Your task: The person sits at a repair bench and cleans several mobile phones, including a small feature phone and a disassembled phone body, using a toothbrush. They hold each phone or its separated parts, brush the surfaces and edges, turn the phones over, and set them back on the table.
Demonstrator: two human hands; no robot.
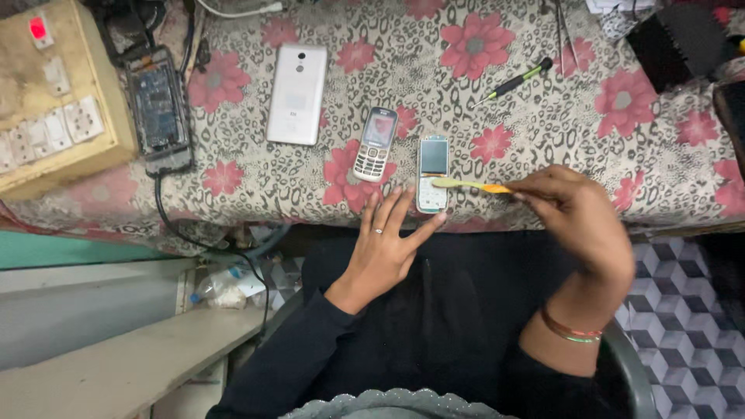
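**Brush held over a small handset at the desk's near edge**

While the left hand (386, 244) rests at the near edge of the desk (543, 140) with its fingers spread and holding nothing, the right hand (578, 213) closes its grip on the orange handle of a small brush (469, 185). The brush lies level, its pale head over the lower half of a small white phone (432, 174), which lies flat with its screen facing up. The left index fingertip reaches just beside this phone's near end. Just left of it lies a silver keypad phone (375, 144), slightly tilted. Farther left and farther away, a white smartphone (296, 94) lies back side up. At the left, an opened phone (159, 109) shows its circuit board, with a black cable (167, 221) running off the desk's near edge. A switchboard (54, 101) stands at the far left. A green-handled screwdriver (516, 81) lies to the far right of the phones. A flowered cloth covers the desk.
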